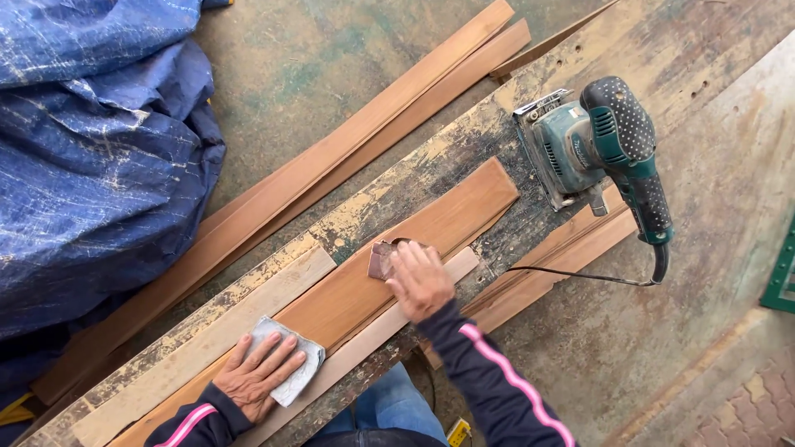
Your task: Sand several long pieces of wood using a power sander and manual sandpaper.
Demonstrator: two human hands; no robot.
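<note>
The right hand pressed a piece of brown sandpaper onto a reddish wooden board, fingers curled over it. The left hand lay flat, fingers spread, on a grey cloth over the same board's near end. The board rested on a worn table (paint flaking); a green electric sander sat further along, and a blue tarpaulin lay on the floor beside it.

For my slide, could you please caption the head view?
Right hand presses sandpaper on a plank; left hand rests on a cloth.
</note>
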